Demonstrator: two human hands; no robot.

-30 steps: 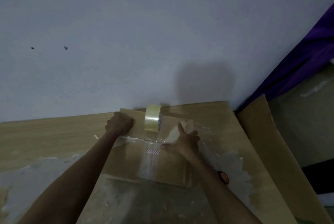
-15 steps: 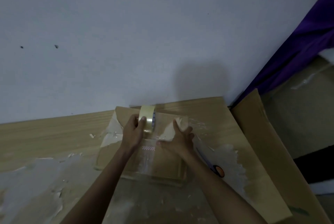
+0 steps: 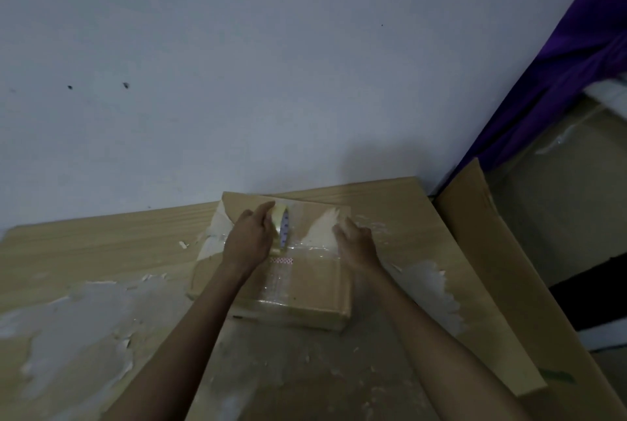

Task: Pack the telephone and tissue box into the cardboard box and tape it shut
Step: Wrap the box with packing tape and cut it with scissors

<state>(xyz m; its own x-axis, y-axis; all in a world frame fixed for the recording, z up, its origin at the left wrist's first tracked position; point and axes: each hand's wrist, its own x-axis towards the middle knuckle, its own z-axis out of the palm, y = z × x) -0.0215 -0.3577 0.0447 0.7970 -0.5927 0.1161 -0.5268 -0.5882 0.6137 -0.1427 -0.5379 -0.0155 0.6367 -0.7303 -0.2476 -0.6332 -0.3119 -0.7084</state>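
1. The left hand's fingers (image 3: 263, 213) are curled over the top of the tape roll (image 3: 281, 229), clamped on it with the thumb side hidden behind; the roll stands on edge, which I judge lets the tape pay out flat onto the lid.

2. The left hand (image 3: 247, 240) sits over the middle of the cardboard box (image 3: 305, 288), toward its far edge, probably because the tape line runs across the lid from the near edge to the far one.

3. The right hand's fingers (image 3: 342, 229) lie together and flat on the lid by the box's far right corner, holding nothing; the right hand (image 3: 356, 244) seems to press the flap down and keep the box from sliding while the roll is drawn.

4. A shiny strip of tape (image 3: 280, 279) lies along the lid from the near edge up to the roll, over a small red-and-white mark (image 3: 281, 260); the seam looks partly sealed, not finished.

5. The box is closed, so the telephone and tissue box are out of sight, presumably inside.

6. The box rests on the wooden table (image 3: 101, 244), near its far edge by the wall (image 3: 237, 64), right of centre.

7. A flat sheet of cardboard (image 3: 481, 251) leans off the table's right edge, well clear of both hands.
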